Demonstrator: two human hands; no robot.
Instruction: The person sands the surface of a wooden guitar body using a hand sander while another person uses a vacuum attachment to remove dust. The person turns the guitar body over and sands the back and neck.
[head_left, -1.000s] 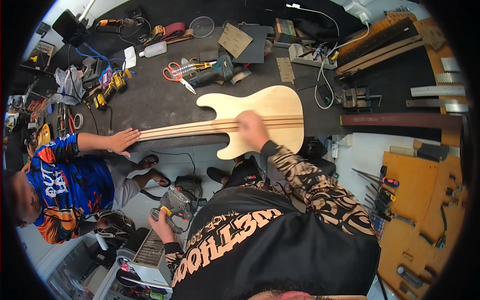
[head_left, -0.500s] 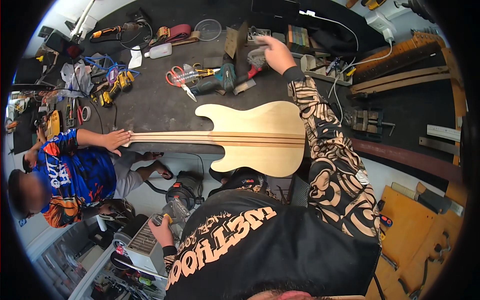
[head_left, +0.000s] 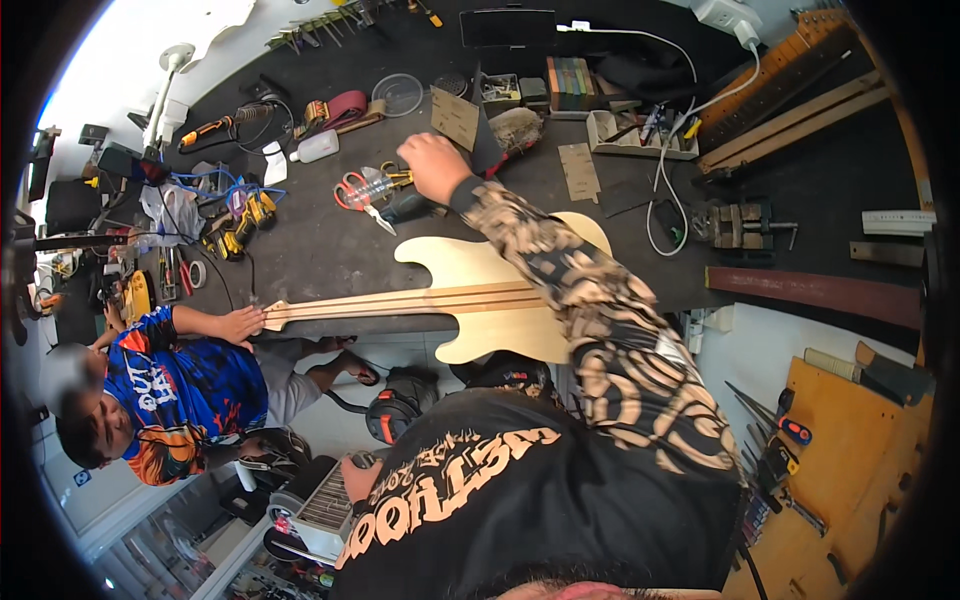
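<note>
A pale wooden guitar body [head_left: 480, 255] with a long striped neck [head_left: 370, 302] lies along the bench's near edge. My right forearm crosses above the body. Past it, my right hand [head_left: 435, 168] hovers with bent fingers over a teal power tool [head_left: 405, 210], which hand and cuff mostly cover; its grip is hidden. Red-handled scissors [head_left: 352, 190] lie to its left, and a brown sandpaper sheet [head_left: 455, 118] stands just beyond. Low beside my shirt, my left hand [head_left: 358, 480] is closed around something greyish, largely hidden.
A co-worker's hand [head_left: 240, 325] rests at the neck's end. Yellow power tool [head_left: 240, 225], a plastic bag and cables crowd the left. A white tray [head_left: 640, 140] of small items, a white cable and a vise [head_left: 750, 228] occupy the right. A vacuum [head_left: 395, 410] stands on the floor.
My right hand has swung left from beside the grey brush to above the teal tool. My left hand has drawn closer to my shirt. The view has shifted slightly.
</note>
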